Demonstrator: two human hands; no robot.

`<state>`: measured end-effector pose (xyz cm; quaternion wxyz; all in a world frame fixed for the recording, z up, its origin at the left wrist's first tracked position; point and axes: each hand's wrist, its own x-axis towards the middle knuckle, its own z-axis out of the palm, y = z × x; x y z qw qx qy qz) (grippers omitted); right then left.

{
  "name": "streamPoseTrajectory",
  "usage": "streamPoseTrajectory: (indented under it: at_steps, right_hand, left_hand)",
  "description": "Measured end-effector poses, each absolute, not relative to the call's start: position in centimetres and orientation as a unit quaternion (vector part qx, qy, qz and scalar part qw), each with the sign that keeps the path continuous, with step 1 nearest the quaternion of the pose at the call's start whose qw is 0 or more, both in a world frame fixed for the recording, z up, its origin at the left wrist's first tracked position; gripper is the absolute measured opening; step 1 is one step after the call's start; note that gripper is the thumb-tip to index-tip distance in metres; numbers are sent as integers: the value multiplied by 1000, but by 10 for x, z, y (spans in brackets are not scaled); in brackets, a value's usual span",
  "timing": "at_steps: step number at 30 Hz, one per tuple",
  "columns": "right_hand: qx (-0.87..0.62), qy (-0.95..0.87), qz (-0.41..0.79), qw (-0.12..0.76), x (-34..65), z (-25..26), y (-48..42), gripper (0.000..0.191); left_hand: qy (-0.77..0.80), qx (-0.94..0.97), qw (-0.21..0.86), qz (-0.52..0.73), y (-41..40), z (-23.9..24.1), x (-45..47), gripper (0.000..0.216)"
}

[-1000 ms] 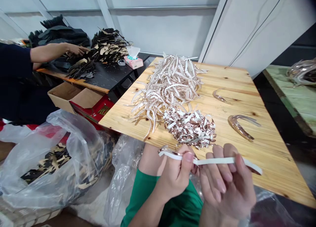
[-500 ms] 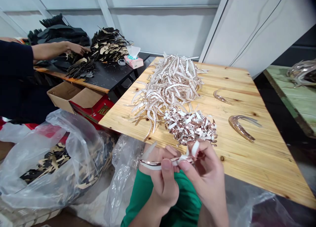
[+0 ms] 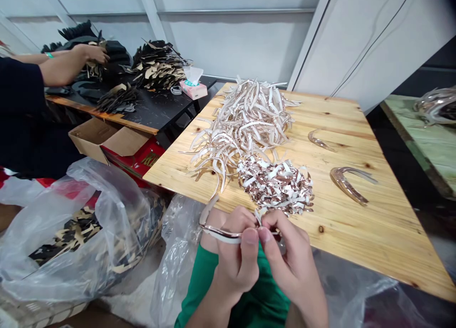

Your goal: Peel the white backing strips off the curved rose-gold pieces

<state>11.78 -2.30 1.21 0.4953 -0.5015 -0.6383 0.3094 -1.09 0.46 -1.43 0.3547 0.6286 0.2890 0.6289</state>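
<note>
The left hand [image 3: 235,266] and right hand [image 3: 292,256] pinch a curved rose-gold strip [image 3: 221,233] with white backing, just off the pine tabletop's [image 3: 359,233] near edge; the red carton's [image 3: 149,159] lettering stays unreadable.

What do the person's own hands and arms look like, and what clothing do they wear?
The left hand and the right hand are bare, with no gloves, and no ring or watch shows. The fingernails are short. The forearms are bare too, and the person wears a green top.
</note>
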Motion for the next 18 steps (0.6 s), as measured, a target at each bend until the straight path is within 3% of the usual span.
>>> streamPoseTrajectory:
  at_steps: [12,18]
  right_hand:
    - [-492,-662,276,493,119,18,-22,25]
    - [-502,-642,255,520,117,14,-23,28]
  left_hand:
    - [306,639,376,597,5,-12,-10,31]
    - [380,681,344,522,8,6,-8,32]
